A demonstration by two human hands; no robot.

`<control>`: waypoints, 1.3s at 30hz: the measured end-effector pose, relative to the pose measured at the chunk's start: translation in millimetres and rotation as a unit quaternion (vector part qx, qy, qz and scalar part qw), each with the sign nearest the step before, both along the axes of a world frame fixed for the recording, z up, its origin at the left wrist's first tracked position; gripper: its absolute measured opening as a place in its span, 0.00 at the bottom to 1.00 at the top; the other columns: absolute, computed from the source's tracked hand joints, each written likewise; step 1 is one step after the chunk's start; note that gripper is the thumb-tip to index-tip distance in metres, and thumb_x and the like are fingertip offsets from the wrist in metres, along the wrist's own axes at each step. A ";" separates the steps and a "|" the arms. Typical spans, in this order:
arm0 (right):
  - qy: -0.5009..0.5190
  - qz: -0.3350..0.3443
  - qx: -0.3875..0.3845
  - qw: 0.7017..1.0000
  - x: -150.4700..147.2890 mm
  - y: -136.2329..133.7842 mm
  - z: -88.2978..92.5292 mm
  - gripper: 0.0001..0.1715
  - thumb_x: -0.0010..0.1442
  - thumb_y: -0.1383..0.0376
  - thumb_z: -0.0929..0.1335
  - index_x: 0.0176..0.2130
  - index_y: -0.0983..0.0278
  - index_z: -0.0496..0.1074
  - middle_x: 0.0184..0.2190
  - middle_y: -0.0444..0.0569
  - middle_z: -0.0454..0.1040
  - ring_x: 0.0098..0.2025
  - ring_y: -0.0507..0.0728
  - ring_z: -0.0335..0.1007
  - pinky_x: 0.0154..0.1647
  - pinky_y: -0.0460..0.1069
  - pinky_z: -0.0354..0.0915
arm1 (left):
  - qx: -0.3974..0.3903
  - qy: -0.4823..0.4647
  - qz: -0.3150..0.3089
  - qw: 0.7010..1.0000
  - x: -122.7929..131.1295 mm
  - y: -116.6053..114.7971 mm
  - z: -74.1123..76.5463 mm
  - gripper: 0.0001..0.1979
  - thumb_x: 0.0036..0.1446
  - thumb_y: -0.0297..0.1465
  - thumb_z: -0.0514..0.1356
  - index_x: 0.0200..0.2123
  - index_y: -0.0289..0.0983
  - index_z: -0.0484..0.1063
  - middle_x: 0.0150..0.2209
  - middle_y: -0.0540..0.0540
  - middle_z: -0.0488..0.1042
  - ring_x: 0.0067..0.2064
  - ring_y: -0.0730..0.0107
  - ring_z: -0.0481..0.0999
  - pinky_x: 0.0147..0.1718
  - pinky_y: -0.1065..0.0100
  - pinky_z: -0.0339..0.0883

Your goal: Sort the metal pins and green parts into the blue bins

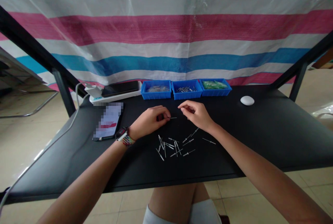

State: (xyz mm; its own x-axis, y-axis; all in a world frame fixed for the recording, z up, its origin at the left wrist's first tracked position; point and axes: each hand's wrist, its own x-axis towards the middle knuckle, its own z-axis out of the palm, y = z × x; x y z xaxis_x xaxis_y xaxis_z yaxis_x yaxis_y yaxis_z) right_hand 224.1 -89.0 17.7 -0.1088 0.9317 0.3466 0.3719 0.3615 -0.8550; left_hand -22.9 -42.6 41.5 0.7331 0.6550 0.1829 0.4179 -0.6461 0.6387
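My left hand [152,121] is closed in a pinch around a thin metal rivet [173,117], whose pin sticks out to the right above the black table [241,130]. To its right, my right hand [195,113] hovers with curled fingers, thumb and forefinger slightly apart and nothing visible between them. Several loose silver rivets [177,147] lie scattered on the table below and between my hands. Behind my hands stands a blue bin of metal rivets [187,89].
Beside that bin are a blue bin of clear bags [156,89] and a blue bin of green items [215,87]. At left lie a phone [109,121], a power strip [114,97] with a dark phone [121,88] on it, and a white cable [61,132]. A white mouse [247,100] sits right.
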 end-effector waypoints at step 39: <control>0.128 0.045 -0.071 0.988 -12.0 -10.3 7.5 0.14 0.62 0.55 0.76 0.37 0.64 0.78 0.28 0.45 0.75 0.27 0.53 0.73 0.27 0.48 0.70 | -0.141 -0.121 0.058 0.981 5.7 -8.2 4.0 0.18 0.70 0.43 0.59 0.35 0.35 0.76 0.33 0.46 0.78 0.35 0.67 0.76 0.34 0.69 0.66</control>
State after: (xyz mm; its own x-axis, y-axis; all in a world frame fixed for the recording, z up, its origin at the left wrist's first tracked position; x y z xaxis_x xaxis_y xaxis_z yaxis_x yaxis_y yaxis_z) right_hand 212.1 -99.3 25.2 -0.1194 0.9632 0.2407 0.1094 0.2537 -0.9611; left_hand -17.2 -50.9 45.6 0.6085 0.7808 0.1417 0.2921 -0.3865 0.8748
